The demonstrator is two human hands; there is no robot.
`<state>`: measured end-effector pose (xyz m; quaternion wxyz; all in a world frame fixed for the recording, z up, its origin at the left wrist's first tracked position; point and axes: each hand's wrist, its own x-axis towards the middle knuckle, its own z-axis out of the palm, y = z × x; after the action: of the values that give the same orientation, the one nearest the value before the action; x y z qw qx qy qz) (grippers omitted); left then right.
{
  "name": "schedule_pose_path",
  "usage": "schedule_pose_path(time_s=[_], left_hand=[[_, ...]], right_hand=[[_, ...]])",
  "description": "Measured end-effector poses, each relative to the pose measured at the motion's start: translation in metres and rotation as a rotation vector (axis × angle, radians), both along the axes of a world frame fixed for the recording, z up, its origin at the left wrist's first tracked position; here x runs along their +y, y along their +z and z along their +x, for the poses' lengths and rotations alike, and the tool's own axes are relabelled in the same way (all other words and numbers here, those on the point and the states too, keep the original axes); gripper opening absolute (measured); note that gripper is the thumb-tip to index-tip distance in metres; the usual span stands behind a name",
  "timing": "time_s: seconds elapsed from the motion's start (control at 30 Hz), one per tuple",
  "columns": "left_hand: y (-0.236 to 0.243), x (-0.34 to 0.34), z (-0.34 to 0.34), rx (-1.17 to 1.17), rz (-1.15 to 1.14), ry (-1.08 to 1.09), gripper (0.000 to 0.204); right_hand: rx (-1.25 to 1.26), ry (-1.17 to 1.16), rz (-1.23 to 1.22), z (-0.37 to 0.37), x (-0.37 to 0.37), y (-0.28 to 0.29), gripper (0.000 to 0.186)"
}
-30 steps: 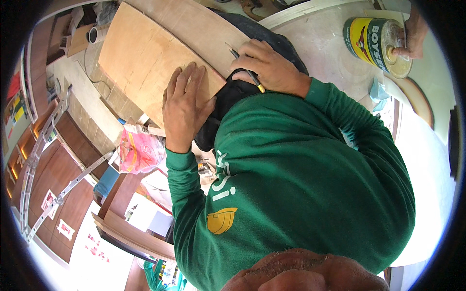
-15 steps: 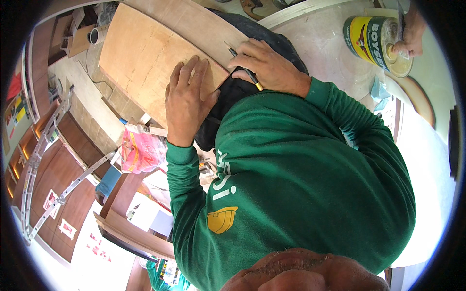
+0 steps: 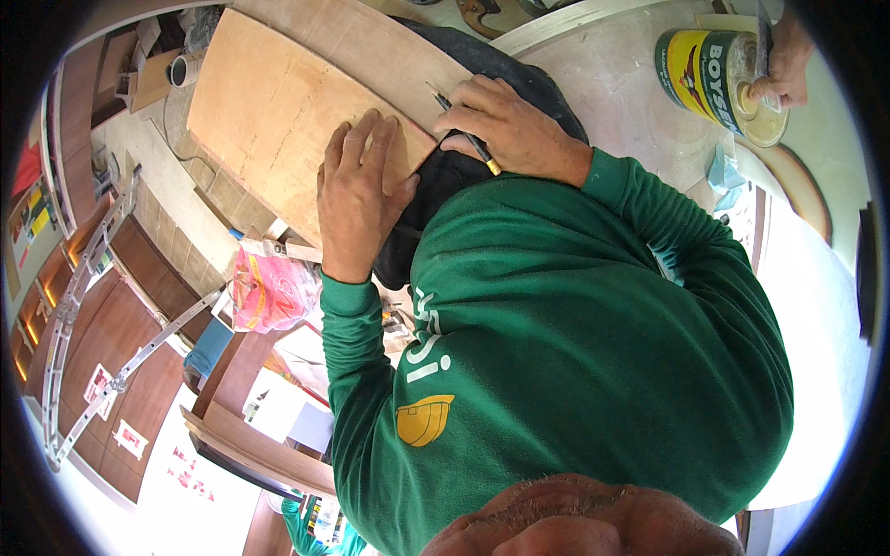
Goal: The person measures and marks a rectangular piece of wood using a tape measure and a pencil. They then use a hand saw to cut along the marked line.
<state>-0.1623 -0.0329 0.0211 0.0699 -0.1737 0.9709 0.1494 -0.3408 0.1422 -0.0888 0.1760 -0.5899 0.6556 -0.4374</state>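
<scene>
A light brown wooden board point(image 3: 278, 111) lies at the upper left, on top of a paler wooden panel point(image 3: 380, 56). My left hand point(image 3: 360, 190) rests flat on the board's near right corner, fingers stretched out and slightly apart. Just beyond the board's right edge, my right hand point(image 3: 510, 125) is closed around a dark pencil point(image 3: 479, 148) with a yellowish end. The pencil's pale point sticks out past the fingers, over the paler panel. Black cloth point(image 3: 436, 190) shows below the board's edge, between my hands.
At the upper right, another person's hand point(image 3: 786, 69) holds a tool at a green and yellow paint can point(image 3: 709, 79). A metal stepladder point(image 3: 65, 315) stands at the left. Near my left forearm are a pink bag point(image 3: 269, 292) and a wooden frame point(image 3: 260, 445).
My left hand has shifted very slightly down and right on the board. My right hand and the pencil stay nearly in place.
</scene>
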Motion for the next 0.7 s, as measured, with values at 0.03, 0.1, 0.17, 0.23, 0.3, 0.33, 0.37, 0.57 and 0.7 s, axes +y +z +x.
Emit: schedule_pose_path(time_s=[0.03, 0.1, 0.17, 0.23, 0.3, 0.33, 0.37, 0.57, 0.7], left_hand=[[0.000, 0.000, 0.000, 0.002, 0.005, 0.001, 0.084], [0.001, 0.000, -0.001, 0.006, 0.017, 0.005, 0.084], [0.000, 0.000, 0.000, 0.010, 0.032, 0.010, 0.083], [0.001, -0.001, 0.001, 0.012, 0.023, 0.000, 0.083], [0.001, -0.002, 0.001, 0.015, 0.024, 0.000, 0.084], [0.002, -0.002, 0.001, 0.016, 0.030, 0.004, 0.085], [0.002, -0.002, 0.000, 0.018, 0.036, 0.009, 0.086], [0.001, -0.002, 0.002, 0.036, 0.029, 0.015, 0.092], [0.005, -0.003, 0.003, 0.032, 0.010, 0.018, 0.087]], right_hand=[[0.001, 0.002, 0.005, 0.000, 0.000, 0.000, 0.028], [-0.001, 0.007, 0.014, 0.000, 0.000, 0.001, 0.029], [-0.007, 0.014, 0.025, -0.001, -0.001, 0.005, 0.029], [0.001, 0.008, 0.023, -0.002, -0.001, 0.010, 0.032], [0.015, -0.010, 0.017, -0.001, -0.001, 0.016, 0.034], [0.026, -0.025, 0.011, 0.000, -0.001, 0.020, 0.035], [0.036, -0.040, 0.005, 0.001, -0.002, 0.024, 0.036], [0.050, -0.093, 0.064, 0.006, -0.017, 0.042, 0.035], [0.039, -0.077, 0.086, 0.014, -0.029, 0.042, 0.032]])
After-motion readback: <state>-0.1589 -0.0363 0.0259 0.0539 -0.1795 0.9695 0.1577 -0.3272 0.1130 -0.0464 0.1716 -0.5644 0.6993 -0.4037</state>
